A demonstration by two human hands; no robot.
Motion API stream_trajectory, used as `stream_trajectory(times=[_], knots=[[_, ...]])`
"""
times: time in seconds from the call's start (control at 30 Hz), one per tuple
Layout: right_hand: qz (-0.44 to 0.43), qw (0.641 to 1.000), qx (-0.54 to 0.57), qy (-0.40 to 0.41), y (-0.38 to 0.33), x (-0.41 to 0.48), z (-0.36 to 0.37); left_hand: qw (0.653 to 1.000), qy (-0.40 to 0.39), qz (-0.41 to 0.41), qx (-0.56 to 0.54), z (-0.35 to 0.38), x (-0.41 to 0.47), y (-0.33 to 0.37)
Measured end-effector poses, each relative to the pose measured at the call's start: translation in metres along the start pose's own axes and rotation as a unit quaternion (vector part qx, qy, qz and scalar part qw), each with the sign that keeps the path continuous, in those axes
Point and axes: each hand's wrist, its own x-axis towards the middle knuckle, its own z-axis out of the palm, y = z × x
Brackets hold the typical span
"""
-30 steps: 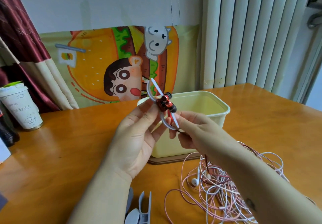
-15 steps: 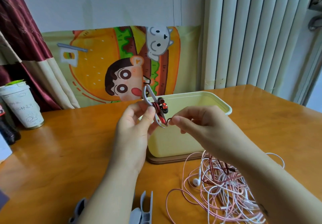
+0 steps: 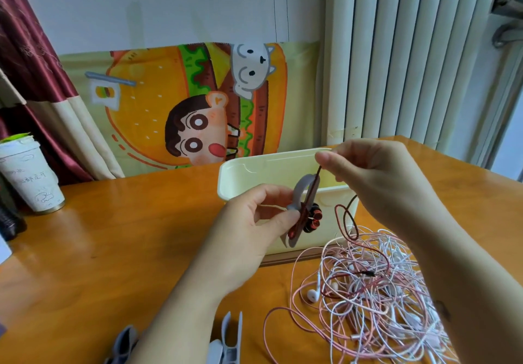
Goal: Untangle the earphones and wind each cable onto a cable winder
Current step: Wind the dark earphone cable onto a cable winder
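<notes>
The left hand (image 3: pixel 249 222) grips a grey plastic cable winder (image 3: pixel 300 194) with red earbuds (image 3: pixel 311 220). The right hand's (image 3: pixel 376 177) fingers (image 3: pixel 325 156) pinch the dark red braided cable (image 3: pixel 317 177) above it.

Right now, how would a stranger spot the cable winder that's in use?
Start at the cream box on the wooden table; just in front of it the left hand pinches a grey cable winder. Unlike the spare grey winders lying at the table's near edge, it is held up and has dark red cable wrapped round it.

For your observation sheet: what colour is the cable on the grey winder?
The cable is dark red; head view.
</notes>
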Motion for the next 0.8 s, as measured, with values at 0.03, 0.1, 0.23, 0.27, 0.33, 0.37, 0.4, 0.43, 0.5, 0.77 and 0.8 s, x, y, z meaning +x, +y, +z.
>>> stream_trajectory(times=[0.03,0.1,0.23,0.27,0.33,0.37,0.4,0.43,0.5,0.77,0.8], knots=[[0.001,1.000,0.003,0.006,0.001,0.001,-0.001,1.000,-0.004,0.001,-0.012,0.000,0.000,0.001],[-0.001,1.000,0.007,0.018,0.002,0.001,-0.001,0.999,-0.010,0.001,-0.031,-0.001,0.000,0.002],[0.002,1.000,0.024,0.013,0.004,0.002,0.003,0.996,-0.035,-0.006,-0.078,-0.002,-0.002,0.006],[0.014,0.999,0.038,0.005,0.006,0.002,0.004,0.994,-0.044,-0.009,-0.095,-0.002,-0.003,0.007],[0.049,0.996,0.074,-0.014,0.012,0.003,0.009,0.989,-0.062,-0.013,-0.136,-0.002,-0.003,0.007],[0.065,0.994,0.085,-0.027,0.016,0.002,0.014,0.984,-0.066,-0.015,-0.168,-0.003,-0.003,0.009],[0.079,0.991,0.097,-0.041,0.019,0.001,0.018,0.976,-0.065,-0.019,-0.206,-0.004,-0.003,0.010],[0.093,0.988,0.108,-0.059,0.021,0.000,0.023,0.966,-0.059,-0.025,-0.249,-0.005,-0.003,0.012],[0.108,0.982,0.123,-0.097,0.020,-0.004,0.031,0.939,-0.035,-0.043,-0.340,-0.006,-0.002,0.016],[0.016,0.982,0.029,-0.184,0.010,-0.013,0.043,0.852,0.134,-0.093,-0.498,-0.016,0.009,0.008],[0.006,0.983,0.011,-0.185,0.008,-0.014,0.041,0.852,0.147,-0.096,-0.493,-0.016,0.010,0.006]])
